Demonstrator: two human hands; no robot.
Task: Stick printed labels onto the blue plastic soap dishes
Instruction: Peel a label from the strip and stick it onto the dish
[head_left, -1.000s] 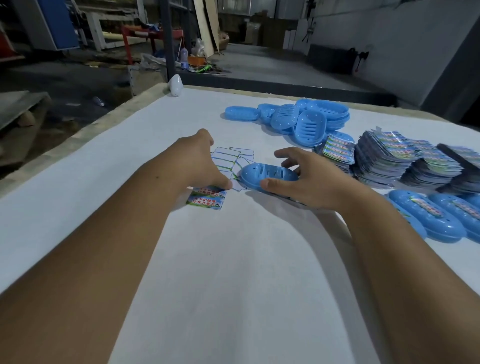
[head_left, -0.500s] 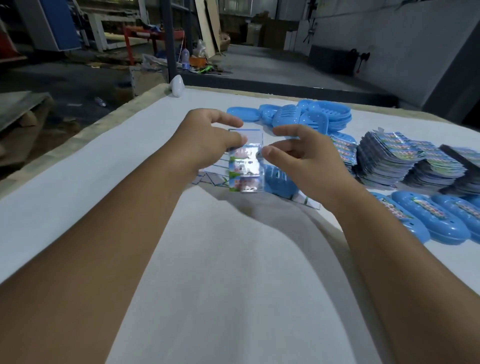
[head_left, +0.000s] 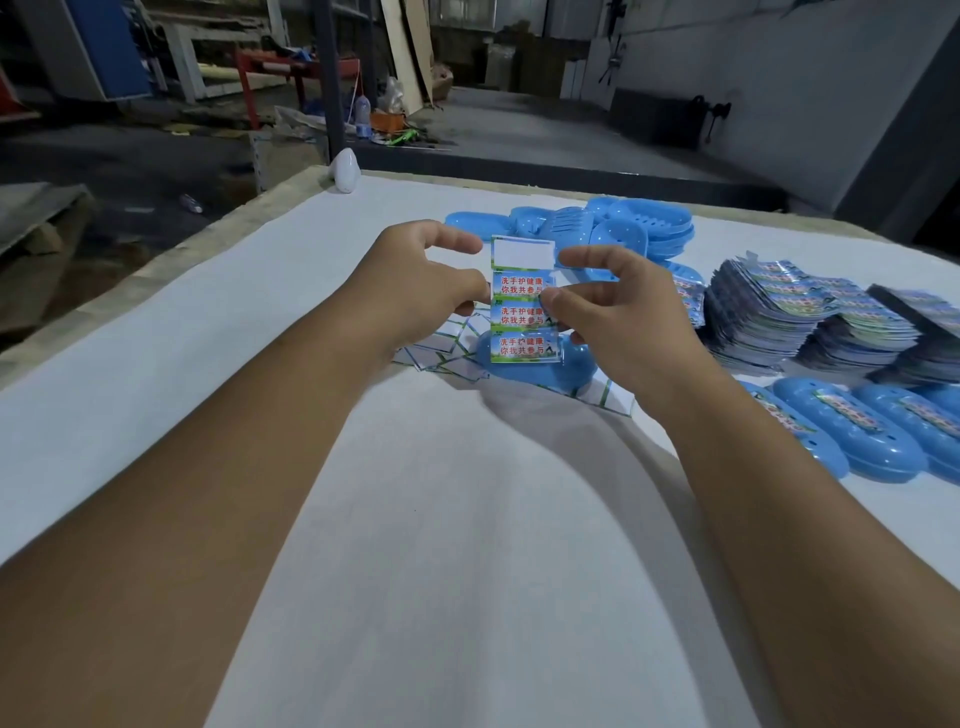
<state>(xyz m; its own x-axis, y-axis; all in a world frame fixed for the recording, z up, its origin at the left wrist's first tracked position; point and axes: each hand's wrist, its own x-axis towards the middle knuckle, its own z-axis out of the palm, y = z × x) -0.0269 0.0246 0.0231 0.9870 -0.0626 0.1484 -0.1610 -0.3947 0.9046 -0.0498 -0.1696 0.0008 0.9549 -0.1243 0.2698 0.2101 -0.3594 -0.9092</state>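
Both grips were on the label strip (head_left: 522, 301), held upright above the table (head_left: 467, 519). My left hand (head_left: 421, 283) pinched its left edge, thumb and fingers curled round it. My right hand (head_left: 613, 317) pinched the right edge at the second label, thumb in front. The strip had one blank slot on top and three printed labels with red text below it.

Directly under the strip, at 6 o'clock from it, one blue soap dish (head_left: 540, 366) lay on the table, partly hidden by the strip and my right hand. Empty backing sheets (head_left: 441, 348) were scattered flat around it, from 9 o'clock to 4 o'clock of the dish.

At 12 o'clock from my hands, near the far table edge, sat a pile of unlabelled soap dishes (head_left: 623, 228), loosely stacked. At 3 o'clock were stacks of label sheets (head_left: 810, 317), several piles side by side. At 4 o'clock, near the right edge of view, labelled dishes (head_left: 872, 431) lay in a row, touching each other, labels up.

A white rounded object (head_left: 345, 170) stood at the far left table corner, at 11 o'clock.
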